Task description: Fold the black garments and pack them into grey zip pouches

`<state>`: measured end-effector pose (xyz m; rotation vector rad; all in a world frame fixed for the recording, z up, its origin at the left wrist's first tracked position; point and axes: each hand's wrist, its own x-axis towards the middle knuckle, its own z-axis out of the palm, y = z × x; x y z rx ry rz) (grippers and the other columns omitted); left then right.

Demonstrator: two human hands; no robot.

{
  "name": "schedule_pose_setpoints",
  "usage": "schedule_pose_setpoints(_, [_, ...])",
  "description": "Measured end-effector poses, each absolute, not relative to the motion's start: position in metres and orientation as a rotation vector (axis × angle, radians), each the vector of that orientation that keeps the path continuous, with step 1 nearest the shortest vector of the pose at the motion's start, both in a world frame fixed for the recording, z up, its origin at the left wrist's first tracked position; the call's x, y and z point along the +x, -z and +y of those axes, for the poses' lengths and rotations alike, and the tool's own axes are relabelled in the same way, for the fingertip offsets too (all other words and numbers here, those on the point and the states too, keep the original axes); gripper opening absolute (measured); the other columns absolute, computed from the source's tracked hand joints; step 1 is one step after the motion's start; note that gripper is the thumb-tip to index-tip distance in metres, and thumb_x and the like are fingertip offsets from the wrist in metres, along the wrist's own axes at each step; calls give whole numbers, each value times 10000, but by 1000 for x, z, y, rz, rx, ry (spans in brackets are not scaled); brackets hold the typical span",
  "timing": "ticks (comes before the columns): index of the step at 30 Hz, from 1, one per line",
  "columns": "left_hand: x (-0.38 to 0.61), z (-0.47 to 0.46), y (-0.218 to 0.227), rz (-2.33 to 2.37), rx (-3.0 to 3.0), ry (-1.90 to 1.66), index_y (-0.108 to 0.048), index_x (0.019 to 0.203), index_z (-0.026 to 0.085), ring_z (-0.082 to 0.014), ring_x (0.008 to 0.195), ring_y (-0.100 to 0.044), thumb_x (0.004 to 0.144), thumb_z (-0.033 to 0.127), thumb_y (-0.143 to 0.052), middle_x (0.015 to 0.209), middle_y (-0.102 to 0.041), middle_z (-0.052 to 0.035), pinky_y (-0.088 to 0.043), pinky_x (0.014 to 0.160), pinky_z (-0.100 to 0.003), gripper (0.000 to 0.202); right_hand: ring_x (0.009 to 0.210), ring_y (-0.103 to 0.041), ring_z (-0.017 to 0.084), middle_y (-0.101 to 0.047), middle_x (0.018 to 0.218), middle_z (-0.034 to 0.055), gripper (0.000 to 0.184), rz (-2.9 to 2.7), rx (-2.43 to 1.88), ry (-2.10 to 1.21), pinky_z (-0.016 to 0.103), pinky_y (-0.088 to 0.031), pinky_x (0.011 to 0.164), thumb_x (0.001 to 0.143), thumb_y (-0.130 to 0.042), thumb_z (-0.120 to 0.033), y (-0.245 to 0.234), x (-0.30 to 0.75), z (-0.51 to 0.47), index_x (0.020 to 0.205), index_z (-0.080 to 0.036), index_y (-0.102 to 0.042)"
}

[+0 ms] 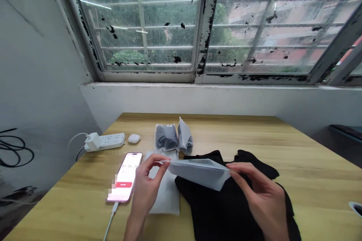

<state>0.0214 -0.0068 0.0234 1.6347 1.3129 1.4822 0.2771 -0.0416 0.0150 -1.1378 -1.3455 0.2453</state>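
Note:
A frosted, see-through plastic bag is stretched between my two hands above the table. My left hand pinches its left corner between thumb and fingers. At the other end, my right hand grips the right corner the same way. Beneath the bag and my right hand lies black folded fabric, partly hidden by them. Another flat frosted bag rests on the table beside my left hand. Farther back sit a frosted bag with dark contents and a second filled pouch leaning against it.
A lit phone with a white cable lies left of my left hand. Behind it are a white earbud case and a power strip with a plugged-in charger. The wooden table meets a wall below the window.

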Motion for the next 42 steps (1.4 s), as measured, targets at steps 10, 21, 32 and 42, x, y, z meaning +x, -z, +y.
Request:
schedule_pose_setpoints(10, [22,-9,-25,1258,1779,-1476,-750,681,234,-193,648,-640,831,380,-729,677,-719,-13,-523,638,-287,210,844,-710,266,-770,855,46,126,-1574,-1116,-106,417,-560,795,909,-689,-325,-24,274,-32,806,-288,-751])
schedule_pose_setpoints(21, [31,-13,-24,1183,1908,-1553,-770,729,253,-183,653,-657,860,262,-717,677,-710,11,-505,630,-265,142,795,-654,223,-725,791,-14,179,-1794,-1086,71,530,-386,1035,973,-612,-237,-33,233,-31,834,-296,-708])
schedule_pose_setpoints(32, [27,-15,-25,1535,2160,-1328,-677,806,256,-238,769,-665,891,215,-589,790,-738,-5,-498,706,-328,129,795,-713,241,-761,847,17,15,-1735,-1079,-6,447,-545,896,913,-693,-283,-28,255,-31,902,-271,-695])
schedule_pose_setpoints(42, [68,-22,-34,1472,2403,-1308,-651,862,250,-230,812,-676,808,78,-721,841,-725,31,-429,859,-410,194,745,-716,206,-742,824,19,99,-1650,-1059,-124,295,-571,681,907,-682,-192,-20,264,-34,835,-257,-703])
